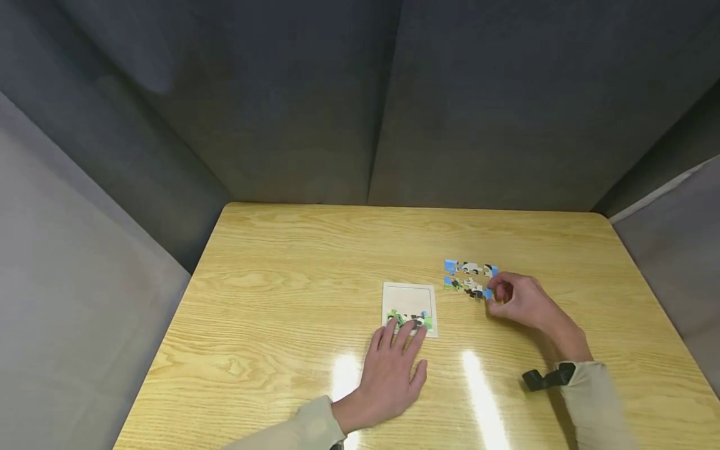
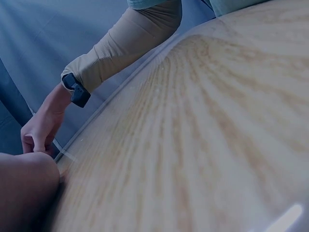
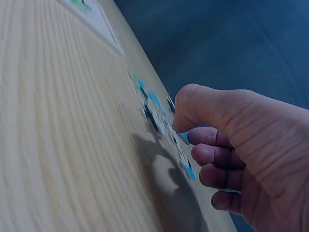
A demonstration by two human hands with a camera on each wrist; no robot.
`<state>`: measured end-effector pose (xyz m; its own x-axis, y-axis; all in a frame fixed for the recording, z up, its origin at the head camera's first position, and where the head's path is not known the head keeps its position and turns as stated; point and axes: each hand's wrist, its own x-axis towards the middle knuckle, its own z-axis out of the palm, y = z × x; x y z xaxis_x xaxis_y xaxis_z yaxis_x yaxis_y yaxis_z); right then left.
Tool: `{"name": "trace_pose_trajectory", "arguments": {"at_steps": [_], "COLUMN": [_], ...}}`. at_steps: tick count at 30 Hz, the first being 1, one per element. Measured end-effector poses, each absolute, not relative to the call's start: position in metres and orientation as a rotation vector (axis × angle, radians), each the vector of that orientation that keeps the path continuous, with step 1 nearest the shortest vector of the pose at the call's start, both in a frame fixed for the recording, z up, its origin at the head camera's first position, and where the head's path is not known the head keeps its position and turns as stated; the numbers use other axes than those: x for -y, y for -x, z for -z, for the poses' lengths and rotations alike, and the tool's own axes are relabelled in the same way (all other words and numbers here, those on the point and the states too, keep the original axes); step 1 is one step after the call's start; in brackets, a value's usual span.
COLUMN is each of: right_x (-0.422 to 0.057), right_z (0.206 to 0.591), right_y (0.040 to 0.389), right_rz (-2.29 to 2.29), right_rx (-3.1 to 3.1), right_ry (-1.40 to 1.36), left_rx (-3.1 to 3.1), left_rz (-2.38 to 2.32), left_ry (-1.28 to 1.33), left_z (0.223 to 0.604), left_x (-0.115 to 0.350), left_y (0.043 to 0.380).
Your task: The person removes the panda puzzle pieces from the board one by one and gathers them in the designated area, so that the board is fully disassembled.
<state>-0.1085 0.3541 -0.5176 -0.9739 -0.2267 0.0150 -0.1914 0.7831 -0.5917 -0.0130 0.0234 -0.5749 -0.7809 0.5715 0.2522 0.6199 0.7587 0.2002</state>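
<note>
While my spread left hand (image 1: 390,375) rests on the lower-centre board (image 1: 407,296), my curled right hand (image 1: 524,302), pinch unclear, should lift puzzle pieces (image 1: 470,269) level.

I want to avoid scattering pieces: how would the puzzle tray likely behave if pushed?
The puzzle tray lies flat and looks thin, so it should slide rather than tip. Its straight edges suggest a fairly stiff board. The left hand, lying over its near edge, would probably resist the push.
</note>
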Motion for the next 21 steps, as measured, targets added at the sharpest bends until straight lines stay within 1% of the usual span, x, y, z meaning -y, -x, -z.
{"name": "trace_pose_trajectory", "arguments": {"at_steps": [8, 13, 21], "right_x": [-0.375, -0.378, -0.376], "right_z": [0.526, 0.530, 0.527], "right_y": [0.110, 0.112, 0.111], "right_rz": [0.898, 0.880, 0.931], "right_rx": [-2.936, -2.916, -2.943], "right_ry": [0.299, 0.269, 0.336], "left_rx": [2.803, 2.808, 2.773], "left_rz": [0.389, 0.397, 0.402], "left_ry": [0.940, 0.940, 0.933], "left_z": [0.574, 0.573, 0.573], "left_x": [-0.023, -0.023, -0.023], "left_y": [0.011, 0.010, 0.012]}}
